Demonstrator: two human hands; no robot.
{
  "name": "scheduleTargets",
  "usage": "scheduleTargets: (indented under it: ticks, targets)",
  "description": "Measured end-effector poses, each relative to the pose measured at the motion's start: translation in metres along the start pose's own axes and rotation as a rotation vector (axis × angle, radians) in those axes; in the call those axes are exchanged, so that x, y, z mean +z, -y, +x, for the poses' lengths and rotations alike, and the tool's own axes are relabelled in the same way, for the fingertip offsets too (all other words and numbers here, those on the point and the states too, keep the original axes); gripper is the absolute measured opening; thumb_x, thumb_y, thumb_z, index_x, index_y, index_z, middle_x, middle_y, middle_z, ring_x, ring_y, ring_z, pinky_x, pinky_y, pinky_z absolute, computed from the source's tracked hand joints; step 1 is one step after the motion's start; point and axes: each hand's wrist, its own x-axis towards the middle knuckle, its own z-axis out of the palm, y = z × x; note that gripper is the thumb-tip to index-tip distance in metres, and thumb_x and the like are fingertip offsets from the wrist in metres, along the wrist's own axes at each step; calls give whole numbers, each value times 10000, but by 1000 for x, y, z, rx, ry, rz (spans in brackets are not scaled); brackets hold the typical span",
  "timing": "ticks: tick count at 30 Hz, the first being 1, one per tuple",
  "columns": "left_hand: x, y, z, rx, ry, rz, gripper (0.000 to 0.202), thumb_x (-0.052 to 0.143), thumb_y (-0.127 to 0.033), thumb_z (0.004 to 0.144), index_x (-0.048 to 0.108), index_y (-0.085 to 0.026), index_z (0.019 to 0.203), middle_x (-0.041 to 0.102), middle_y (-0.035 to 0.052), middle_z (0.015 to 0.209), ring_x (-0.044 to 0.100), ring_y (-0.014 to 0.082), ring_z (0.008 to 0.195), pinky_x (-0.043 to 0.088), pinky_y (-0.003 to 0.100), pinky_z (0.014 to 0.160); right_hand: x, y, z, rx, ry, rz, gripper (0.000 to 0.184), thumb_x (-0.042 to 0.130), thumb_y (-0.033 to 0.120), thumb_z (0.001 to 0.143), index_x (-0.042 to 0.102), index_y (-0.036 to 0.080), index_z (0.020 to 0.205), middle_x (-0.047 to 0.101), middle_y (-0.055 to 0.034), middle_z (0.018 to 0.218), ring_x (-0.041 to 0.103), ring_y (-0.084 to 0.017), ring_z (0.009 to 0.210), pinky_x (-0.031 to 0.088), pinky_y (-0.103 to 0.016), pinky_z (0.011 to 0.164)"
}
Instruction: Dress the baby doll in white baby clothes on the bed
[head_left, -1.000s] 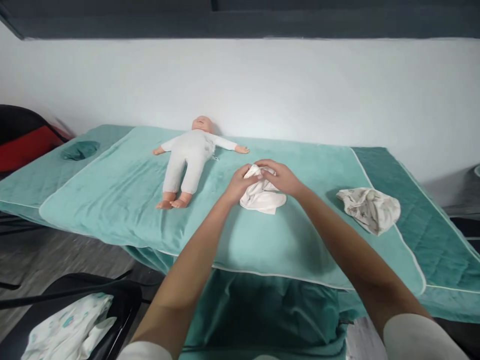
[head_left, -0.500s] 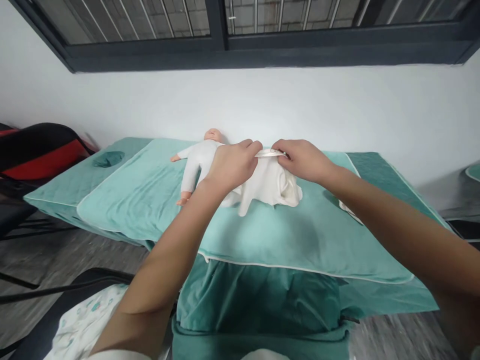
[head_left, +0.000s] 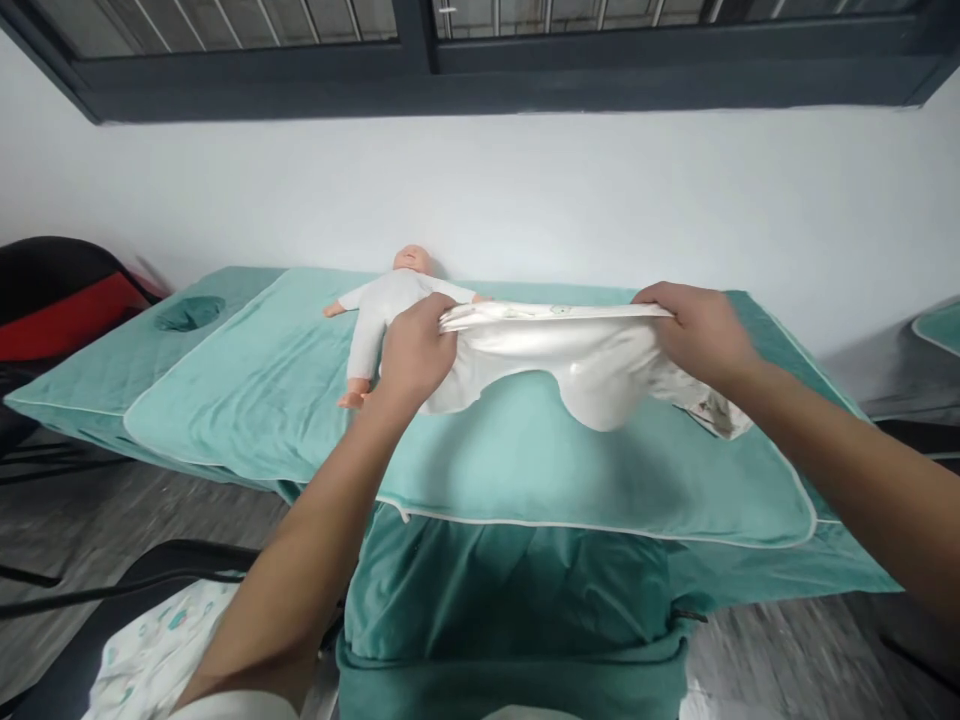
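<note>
Left sleeve [head_left: 236, 706]: white cuff, bottom edge of view, at the elbow end of the left forearm [head_left: 322, 545]; forearm bare, angled up and inward.

Right forearm [head_left: 855, 450]: bare, entering from the right edge, angled up and inward at a shallower slope.

Black chair [head_left: 202, 553]: lower left; a patterned white cloth [head_left: 154, 645] on its seat, partly hidden by the left forearm.

Green fabric [head_left: 510, 590]: gathered, between the forearms, in front of the bed.

Left hand [head_left: 418, 350]: back toward the viewer, fingers closed on the left end of a white garment [head_left: 544, 342]; thumb not clearly visible.

Right hand [head_left: 697, 330]: level with the left, well apart from it, fingers curled around the garment's right end.

White garment: raised above the light green mat [head_left: 495, 490], top edge stretched nearly straight between the hands, lower part hanging in loose folds.

Crumpled print cloth [head_left: 724, 415]: on the mat, below the right hand, partly hidden.

Doll [head_left: 371, 310]: white-clad, lying on its back beyond the left hand, which covers part of it; head toward the white wall [head_left: 525, 200].

Window frame [head_left: 495, 85]: dark, above, barred.
</note>
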Motion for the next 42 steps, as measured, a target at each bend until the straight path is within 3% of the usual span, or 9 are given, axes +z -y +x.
scheduleTargets:
  ticks: [5,9,12,16,18,21,26,31,42]
  targets:
    - [24,32,12,-144,163,-181,85,610,-233,791,676,-233,844,711,40,806,639,271,864,482,334,888,17,-30,16,144,187,80,318,505,160,698,752,246,879,767,-33,884,673,-250,805,492,-330,692]
    - [75,53,24,-306,171,-96,72,653,-194,736,605,-247,736,695,86,792,668,363,1002,475,415,972,71,-43,42,162,252,28,365,494,137,722,741,212,980,767,-73,1064,682,-282,983,522,-378,854]
    - [114,55,15,-401,113,-7,178,629,-162,767,664,-233,927,713,166,1034,633,414,1159,450,495,1026,120,-34,44,227,186,-4,476,455,107,775,691,177,1182,725,-129,1202,649,-322,1109,505,-460,969]
    - [153,35,-21,-131,95,190,399,480,-147,888,610,-186,1263,584,213,1395,482,400,1359,376,547,1125,177,2,12,81,82,104,580,369,67,849,501,79,1414,508,-223,1498,405,-336,1445,296,-528,1218]
    - [169,26,-38,36,242,144,399,423,-129,912,617,-179,1256,608,197,1359,511,366,1332,369,513,1147,200,16,-9,18,160,148,558,386,132,898,459,140,1452,487,-153,1548,374,-265,1482,266,-424,1267]
    - [190,25,-47,13,361,34,360,414,-131,914,634,-140,1199,623,219,1321,543,363,1300,381,503,1145,226,21,-25,123,182,150,566,429,271,946,376,88,1479,450,-216,1565,298,-331,1526,235,-501,1277]
    - [203,35,-34,-186,220,-148,331,507,-198,897,632,-121,1193,557,260,1426,404,420,1448,230,558,1241,236,8,-14,328,147,73,644,432,328,958,329,-44,1474,283,-339,1621,215,-437,1549,198,-589,1252]
    - [199,32,-24,-273,171,-215,444,542,-188,863,595,-119,1298,504,275,1492,336,459,1484,169,611,1247,225,5,1,336,116,-10,712,436,332,958,269,-13,1558,241,-319,1651,254,-438,1530,243,-591,1225]
    - [214,33,4,-210,326,375,617,379,-381,1010,362,-190,1597,413,162,1620,401,435,1432,346,608,1172,242,-14,40,328,101,-92,716,460,328,973,258,65,1608,211,-262,1678,419,-432,1420,359,-580,1149]
